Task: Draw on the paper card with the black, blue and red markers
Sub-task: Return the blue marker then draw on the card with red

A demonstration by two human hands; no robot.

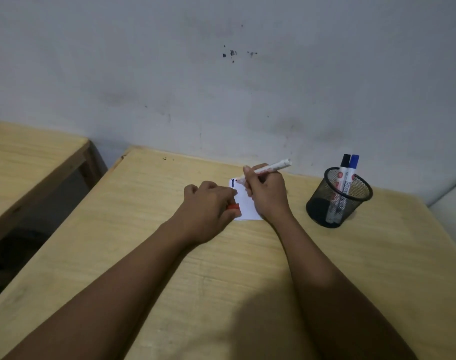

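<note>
Left hand [208,203] first: I see it curled, pressing the card [243,203] flat on the desk [143,229], red cap [234,207] tucked under its fingers. I judge the card light and slippery, best pinned near an edge. My right hand [267,193] pinches the red marker [263,170], tip on the card. Lettering on the markers in the mesh cup [337,201] is unreadable.

Red marker [267,168] tip on card [243,203]

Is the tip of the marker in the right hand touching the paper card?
Cannot tell. In the head view the marker tip sits at the paper card top edge near the right hand, too small to show contact.
</note>
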